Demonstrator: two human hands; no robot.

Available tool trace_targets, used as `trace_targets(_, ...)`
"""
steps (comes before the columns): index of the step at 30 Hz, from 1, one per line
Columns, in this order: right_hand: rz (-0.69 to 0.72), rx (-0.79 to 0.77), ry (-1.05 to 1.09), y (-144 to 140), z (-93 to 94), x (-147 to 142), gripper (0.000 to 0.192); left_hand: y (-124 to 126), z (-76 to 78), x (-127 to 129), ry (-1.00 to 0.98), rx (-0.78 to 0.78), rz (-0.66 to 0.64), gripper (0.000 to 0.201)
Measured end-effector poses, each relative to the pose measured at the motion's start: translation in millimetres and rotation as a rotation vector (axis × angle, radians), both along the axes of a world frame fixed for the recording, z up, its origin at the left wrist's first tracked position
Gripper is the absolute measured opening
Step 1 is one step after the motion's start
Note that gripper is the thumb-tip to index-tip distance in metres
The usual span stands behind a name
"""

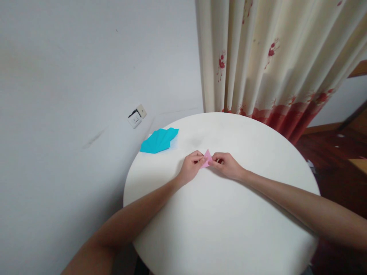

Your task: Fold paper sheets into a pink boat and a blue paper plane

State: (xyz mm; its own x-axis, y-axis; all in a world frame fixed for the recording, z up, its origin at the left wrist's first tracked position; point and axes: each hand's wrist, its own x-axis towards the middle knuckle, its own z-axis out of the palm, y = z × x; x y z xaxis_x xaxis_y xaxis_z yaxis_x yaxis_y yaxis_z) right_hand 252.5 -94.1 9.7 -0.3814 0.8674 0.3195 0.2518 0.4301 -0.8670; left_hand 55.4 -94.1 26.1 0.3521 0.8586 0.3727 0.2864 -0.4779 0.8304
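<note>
A small piece of pink paper [207,154], folded to a pointed triangular shape, is held between my two hands over the middle of the white round table [223,225]. My left hand [191,166] pinches its left side with thumb and fingers. On the other side, my right hand [226,165] pinches the right edge with the fingers curled. Parts of the paper are hidden behind my fingertips. Beyond my left hand, near the table's far left edge, lies blue creased paper [157,141], with a paler sheet [174,143] partly under it.
A white wall [86,76] with a power socket [134,119] stands close along the table's left side. A cream curtain [258,57] with red flowers hangs behind the table. Dark reddish floor [329,152] shows at the right.
</note>
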Motion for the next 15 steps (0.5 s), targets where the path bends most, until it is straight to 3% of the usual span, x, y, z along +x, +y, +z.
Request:
trace_targets(9, 0.049, 0.073, -0.053, -2.4, 2.9, 1.2, 0.042, 3.1, -7.2, -0.4, -0.048, -0.055, -0.087, 0.034)
trace_targets(15, 0.137, 0.095, -0.099, -5.1, 3.5, 1.8, 0.041, -3.6, -0.1, 2.0, -0.076, -0.035, -0.058, 0.031)
